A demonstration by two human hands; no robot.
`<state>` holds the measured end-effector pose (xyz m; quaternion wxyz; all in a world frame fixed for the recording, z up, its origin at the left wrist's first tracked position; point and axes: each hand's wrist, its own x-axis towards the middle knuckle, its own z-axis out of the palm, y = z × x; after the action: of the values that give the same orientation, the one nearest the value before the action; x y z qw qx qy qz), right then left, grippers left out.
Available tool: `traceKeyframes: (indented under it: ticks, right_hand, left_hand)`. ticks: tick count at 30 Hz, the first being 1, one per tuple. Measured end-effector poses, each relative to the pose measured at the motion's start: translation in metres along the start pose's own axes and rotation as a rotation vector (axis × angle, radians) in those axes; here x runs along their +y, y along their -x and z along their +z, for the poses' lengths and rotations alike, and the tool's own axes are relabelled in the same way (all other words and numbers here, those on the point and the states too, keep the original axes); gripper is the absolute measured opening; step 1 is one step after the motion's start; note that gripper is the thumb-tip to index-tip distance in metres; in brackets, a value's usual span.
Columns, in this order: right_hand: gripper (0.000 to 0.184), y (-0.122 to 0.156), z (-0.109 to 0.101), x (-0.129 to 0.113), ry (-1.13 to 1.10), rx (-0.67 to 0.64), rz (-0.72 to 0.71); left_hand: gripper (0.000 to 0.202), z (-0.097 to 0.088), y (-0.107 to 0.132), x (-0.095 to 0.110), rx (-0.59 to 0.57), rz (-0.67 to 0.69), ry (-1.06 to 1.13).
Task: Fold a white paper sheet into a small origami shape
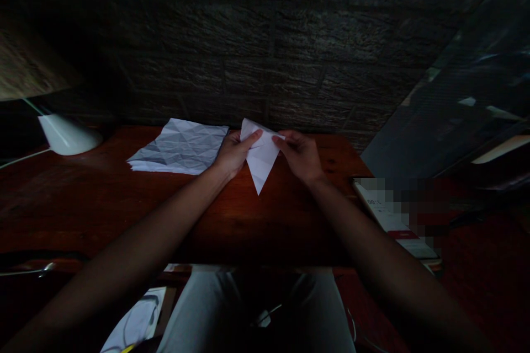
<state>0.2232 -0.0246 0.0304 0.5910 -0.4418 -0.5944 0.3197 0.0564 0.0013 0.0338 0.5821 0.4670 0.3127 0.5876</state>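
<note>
A folded sheet of white paper (260,162) is held up over the wooden table, its sharp point hanging downward. My left hand (234,151) grips its left side, thumb pressed flat on the front. At the upper right corner, my right hand (301,153) pinches the paper between thumb and fingers. The fingers behind the paper are partly hidden. Just left of my left hand lies a stack of creased white sheets (182,146), its top sheet covered in a grid of fold lines.
The wooden table (248,226) runs along a dark block wall (265,38). A lamp with a white base (66,133) stands at the left. Past the table's right end is a white printed item (387,212), partly blurred. Papers (134,317) lie below at the left.
</note>
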Motion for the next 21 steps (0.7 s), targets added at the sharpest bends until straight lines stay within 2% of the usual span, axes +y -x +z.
traceKeyframes:
  ticks: [3,7,14,21]
  right_hand:
    - [0.035,0.0008,0.0016,-0.0007,0.006,-0.021,0.004]
    - [0.032,0.0016,0.0019,-0.0014,0.021,-0.021,-0.006]
    - [0.031,0.0016,-0.0007,0.0003,0.036,0.012,0.002]
    - [0.031,0.001,-0.0009,0.0002,0.012,0.033,0.026]
  left_hand:
    - [0.049,-0.0005,-0.0007,-0.0006,0.02,0.035,-0.012]
    - [0.046,-0.0026,-0.0026,-0.0015,0.028,-0.012,-0.032]
    - [0.039,-0.0062,-0.0019,0.0002,-0.079,-0.073,-0.042]
    - [0.037,-0.0032,0.0012,0.0066,-0.112,-0.127,-0.028]
